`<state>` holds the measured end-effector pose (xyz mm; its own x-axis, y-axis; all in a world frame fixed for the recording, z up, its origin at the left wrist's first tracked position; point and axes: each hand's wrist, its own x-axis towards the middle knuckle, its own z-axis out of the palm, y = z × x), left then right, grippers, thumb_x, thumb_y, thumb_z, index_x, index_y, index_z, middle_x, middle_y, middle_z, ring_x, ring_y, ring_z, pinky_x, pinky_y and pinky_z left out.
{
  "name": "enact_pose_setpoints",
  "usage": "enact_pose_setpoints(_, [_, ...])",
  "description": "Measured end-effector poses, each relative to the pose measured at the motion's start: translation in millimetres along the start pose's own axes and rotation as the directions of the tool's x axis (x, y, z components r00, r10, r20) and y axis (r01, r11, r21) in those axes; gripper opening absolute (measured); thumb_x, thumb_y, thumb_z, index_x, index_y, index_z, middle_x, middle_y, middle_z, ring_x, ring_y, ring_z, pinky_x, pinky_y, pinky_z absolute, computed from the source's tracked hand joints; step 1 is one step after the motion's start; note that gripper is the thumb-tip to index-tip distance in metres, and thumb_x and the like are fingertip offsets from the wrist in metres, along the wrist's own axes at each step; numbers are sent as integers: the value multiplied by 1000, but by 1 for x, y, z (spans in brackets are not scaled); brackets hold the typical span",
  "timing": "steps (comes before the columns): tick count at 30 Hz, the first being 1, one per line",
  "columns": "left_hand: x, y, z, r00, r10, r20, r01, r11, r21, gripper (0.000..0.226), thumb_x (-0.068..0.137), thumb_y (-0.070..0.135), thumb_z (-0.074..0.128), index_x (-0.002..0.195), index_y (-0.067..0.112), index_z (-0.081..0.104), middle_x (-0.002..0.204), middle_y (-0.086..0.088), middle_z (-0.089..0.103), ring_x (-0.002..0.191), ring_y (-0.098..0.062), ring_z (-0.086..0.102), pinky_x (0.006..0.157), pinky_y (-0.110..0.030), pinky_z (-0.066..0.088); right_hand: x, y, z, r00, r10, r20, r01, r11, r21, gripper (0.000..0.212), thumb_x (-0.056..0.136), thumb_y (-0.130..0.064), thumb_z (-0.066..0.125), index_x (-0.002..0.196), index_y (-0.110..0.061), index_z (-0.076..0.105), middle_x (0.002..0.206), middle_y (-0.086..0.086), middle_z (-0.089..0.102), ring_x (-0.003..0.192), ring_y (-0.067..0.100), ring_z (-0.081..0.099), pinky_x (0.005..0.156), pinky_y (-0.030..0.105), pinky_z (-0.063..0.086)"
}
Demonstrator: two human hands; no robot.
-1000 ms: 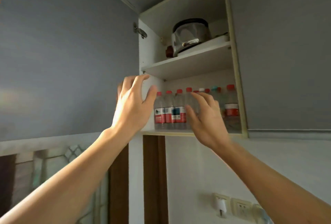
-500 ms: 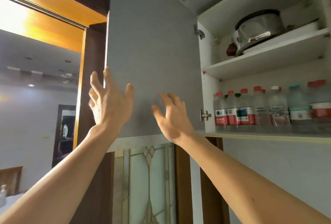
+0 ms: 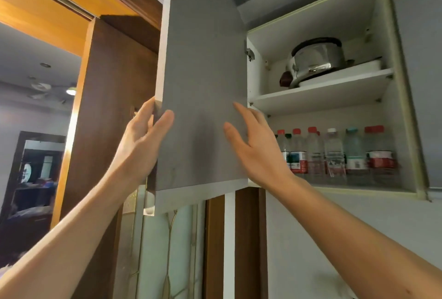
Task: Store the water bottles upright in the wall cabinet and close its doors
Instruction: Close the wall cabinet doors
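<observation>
Half a second earlier both hands hung free; now the left hand (image 3: pixel 146 131) gripped the grey cabinet door (image 3: pixel 203 83) at its edge, the right hand (image 3: pixel 258 150) open beside it. Clear plastic water bottles (image 3: pixel 334 155) stood upright just right of that hand, so only closing the doors remained.

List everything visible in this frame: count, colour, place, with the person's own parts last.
water bottles: about seven in front, clear, mostly red caps, upright on the lower shelf; any behind hard to count
pot: one, shiny steel with dark lid, upper shelf
tray: one, white, under the pot
cabinet door: one, grey, swung open at left
wall cabinet: one, white inside, open
door frame: one, dark wood, left of the cabinet
left hand: fingers around the door's free edge
right hand: open, fingers straight, at the door's face
</observation>
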<state>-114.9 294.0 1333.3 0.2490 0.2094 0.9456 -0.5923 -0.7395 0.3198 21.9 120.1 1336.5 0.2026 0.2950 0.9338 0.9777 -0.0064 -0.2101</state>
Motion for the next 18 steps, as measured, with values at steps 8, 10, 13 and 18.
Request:
enact_pose_setpoints(8, [-6,4,108,943,21,332,94,940,-327,55,105,51,31,158,39,24,157,17,40,143,-3,40,117,-35,39,-14,-21,-58,994,-75,-81,89,976,198,54,101,-47,47,152,-35,31,148,-10,50,133,5,51,109,36,48])
enact_pose_setpoints(10, [-4,5,141,934,69,350,33,961,-276,59,103,55,29,159,45,12,165,21,22,151,-2,23,124,-47,26,-20,-17,-77,990,-107,-93,111,993,39,66,102,-46,50,158,-30,20,157,-7,42,141,6,44,113,37,44])
enact_pose_setpoints(13, [-3,7,193,940,59,337,38,961,-275,65,97,64,31,156,52,6,166,25,4,152,-1,6,125,-55,9,-28,-2,-109,982,-135,-135,107,974,-198,73,101,-39,55,160,-25,15,163,-5,32,146,10,37,116,36,41])
enact_pose_setpoints(18, [-11,7,270,968,76,239,-16,970,-244,67,93,66,26,155,55,3,164,28,-11,148,3,-1,114,-33,6,-36,31,-163,974,-97,-205,13,925,-380,66,101,-27,59,159,-20,28,157,-6,41,134,-7,35,94,-5,34])
